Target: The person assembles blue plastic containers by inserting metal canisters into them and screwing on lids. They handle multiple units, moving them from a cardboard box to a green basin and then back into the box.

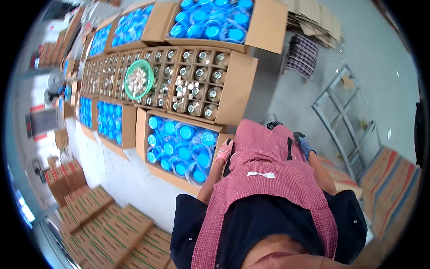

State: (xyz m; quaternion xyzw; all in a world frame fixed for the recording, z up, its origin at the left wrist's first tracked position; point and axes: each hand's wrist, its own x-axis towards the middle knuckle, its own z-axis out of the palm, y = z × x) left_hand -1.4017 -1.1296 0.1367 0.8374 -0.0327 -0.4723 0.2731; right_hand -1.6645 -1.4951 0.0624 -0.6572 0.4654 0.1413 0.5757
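My left hand [224, 150] is beside the right end of an open carton [142, 136] packed with blue-capped containers [184, 148] in clear plastic. Its fingers look closed, with a small dark thing at their tips that I cannot make out. At my right side, my right hand [305, 144] wears a grey-blue glove with dark fingertips. Its fingers are stretched out near my red checked apron [268, 148], and nothing shows in them. Ahead stand divided cartons [239, 92] of clear glass jars [215, 94]. A green basket [150, 80] of small pale pieces rests on top of them.
More cartons of blue-capped containers [212, 32] line the far side. A stool with a checked cover [301, 56] and flat cardboard [316, 20] stand ahead right. A metal frame [342, 112] lies at the right. Stacked closed cartons [112, 224] fill the lower left.
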